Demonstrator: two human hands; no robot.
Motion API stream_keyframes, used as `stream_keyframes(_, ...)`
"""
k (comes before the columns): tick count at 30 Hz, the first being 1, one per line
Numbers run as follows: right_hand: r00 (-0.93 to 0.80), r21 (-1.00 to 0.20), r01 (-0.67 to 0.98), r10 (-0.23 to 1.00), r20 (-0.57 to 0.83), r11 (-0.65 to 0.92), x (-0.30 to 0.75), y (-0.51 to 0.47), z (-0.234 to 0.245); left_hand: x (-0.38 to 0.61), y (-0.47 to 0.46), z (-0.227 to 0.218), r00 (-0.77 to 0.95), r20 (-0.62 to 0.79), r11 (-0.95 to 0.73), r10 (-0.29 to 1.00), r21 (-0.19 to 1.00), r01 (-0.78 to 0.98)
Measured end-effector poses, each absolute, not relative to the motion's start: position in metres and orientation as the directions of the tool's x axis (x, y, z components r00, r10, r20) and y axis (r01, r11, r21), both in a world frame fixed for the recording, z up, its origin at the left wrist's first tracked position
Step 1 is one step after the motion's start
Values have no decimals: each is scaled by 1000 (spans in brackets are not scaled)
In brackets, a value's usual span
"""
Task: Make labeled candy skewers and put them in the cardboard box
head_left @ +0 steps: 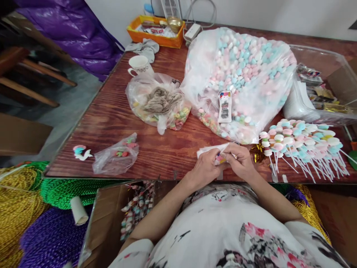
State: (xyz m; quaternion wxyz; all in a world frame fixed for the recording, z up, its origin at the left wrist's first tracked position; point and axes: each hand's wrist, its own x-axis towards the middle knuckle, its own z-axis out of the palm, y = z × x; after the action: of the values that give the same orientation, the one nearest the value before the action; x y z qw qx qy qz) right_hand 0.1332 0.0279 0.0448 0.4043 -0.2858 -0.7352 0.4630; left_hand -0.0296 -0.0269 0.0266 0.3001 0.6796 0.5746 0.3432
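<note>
My left hand point(205, 167) and my right hand point(240, 160) meet close together at the table's front edge. Both sets of fingers are closed on a small white packet with coloured print point(219, 158), mostly covered by the fingers. Behind the left fingers lie white, flat sheets or sleeves point(205, 150). Just right of my right hand are a gold foil tuft point(258, 152) and a pile of pastel candy-like skewers on white sticks point(302, 143). A printed sachet point(224, 107) rests on a large clear bag of pastel pieces point(245, 70) beyond the hands.
Left on the table point(156, 149) are a small plastic bag point(117, 154), loose pastel pieces point(81, 152), a bag topped with brown cloth point(158, 102) and a mug point(139, 65). An orange tray point(156, 35) stands behind. A clear bin point(341, 82) is right; an open carton point(104, 219) below.
</note>
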Motion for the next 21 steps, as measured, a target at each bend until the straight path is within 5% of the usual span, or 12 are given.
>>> stream_keyframes(8,-458,-923,-21,816,351,385,130,33,61,-26,-27,32,110,32,-82,993,870,486)
stream_keyframes(12,-441,-941,-35,840,317,337,134,41,59,-33,-28,41,222,-118,93,968,989,117)
stream_keyframes(16,-451,-928,-38,823,346,370,135,46,58,-42,-29,42,304,-317,374,899,915,-153)
stream_keyframes(21,-533,-890,-25,747,398,456,124,41,52,-27,-32,26,102,-320,333,942,848,-413)
